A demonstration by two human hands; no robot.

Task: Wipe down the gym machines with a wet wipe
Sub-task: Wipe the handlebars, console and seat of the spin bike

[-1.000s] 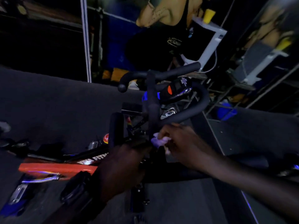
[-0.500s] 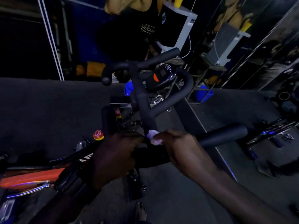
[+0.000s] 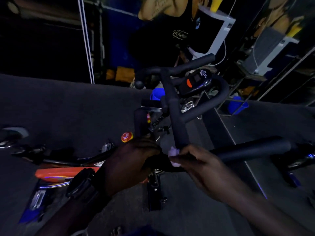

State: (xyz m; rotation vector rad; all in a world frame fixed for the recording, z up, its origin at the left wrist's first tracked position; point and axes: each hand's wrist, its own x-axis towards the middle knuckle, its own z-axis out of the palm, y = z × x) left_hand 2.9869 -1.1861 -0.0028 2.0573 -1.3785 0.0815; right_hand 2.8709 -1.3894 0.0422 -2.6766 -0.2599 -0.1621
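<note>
A spin bike stands in front of me with black foam handlebars [image 3: 177, 116] and a small console [image 3: 196, 82] with an orange button. My right hand [image 3: 202, 166] pinches a crumpled pale wet wipe [image 3: 173, 156] against the near end of the centre bar. My left hand [image 3: 131, 160], with a dark watch at the wrist, grips the bike's left handlebar near the stem. The bike's orange frame [image 3: 56, 173] runs to the left below my arm. A red knob [image 3: 127, 137] sits just above my left hand.
Dark carpeted floor [image 3: 68, 108] surrounds the bike. A mirror wall [image 3: 119, 40] lies ahead, reflecting a person. A blue bucket [image 3: 237, 105] stands at the right by a metal rack. Another machine's parts [image 3: 303, 160] show at the far right.
The view has shifted slightly. My right hand with the wipe has stayed at the base of the centre bar, rubbing in small moves. My left hand keeps its grip.
</note>
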